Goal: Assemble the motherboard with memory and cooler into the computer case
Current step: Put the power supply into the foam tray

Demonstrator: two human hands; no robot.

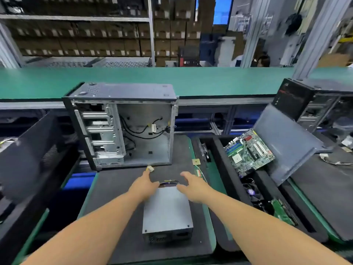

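An open computer case (122, 123) stands upright on a black mat (118, 197), its empty inside with loose black cables facing me. In front of it lies a grey power supply (167, 211), its cable bundle at the far end and a white connector (150, 168) on the mat beyond. My left hand (146, 185) and my right hand (191, 185) hover over the far end of the power supply, fingers spread, holding nothing. A green motherboard (249, 152) leans in a black foam tray (219, 155) to the right.
A grey case side panel (286, 142) leans behind the motherboard. A second black case (315, 104) stands at the far right. A green conveyor (172, 81) runs behind the case. Black trays (28, 159) sit on the left. Memory sticks (282, 209) lie in the right tray.
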